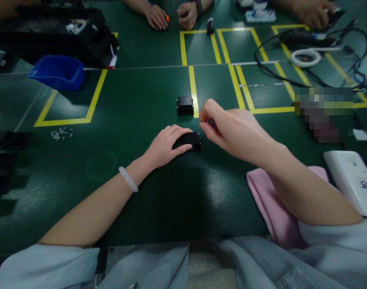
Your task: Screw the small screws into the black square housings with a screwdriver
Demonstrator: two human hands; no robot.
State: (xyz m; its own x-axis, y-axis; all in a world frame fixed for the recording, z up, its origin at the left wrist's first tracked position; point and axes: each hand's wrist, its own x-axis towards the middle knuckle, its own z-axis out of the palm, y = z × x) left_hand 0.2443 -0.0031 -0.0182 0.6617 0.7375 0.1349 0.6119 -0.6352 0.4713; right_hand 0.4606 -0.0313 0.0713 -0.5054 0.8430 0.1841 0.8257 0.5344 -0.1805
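At the middle of the dark green table (135,112), my left hand (164,146) covers most of a small black rectangular box (192,139), so I see only its right end and glossy top edge. The fingers lie flat over it, pressing it down. My right hand (231,130) hovers just beside the box's right end, thumb and forefinger pinched on something thin and dark; I cannot tell what. A second small black box (185,105) sits farther off, against the yellow tape line (193,90). A pink folded cloth (272,204) lies partly under my right forearm.
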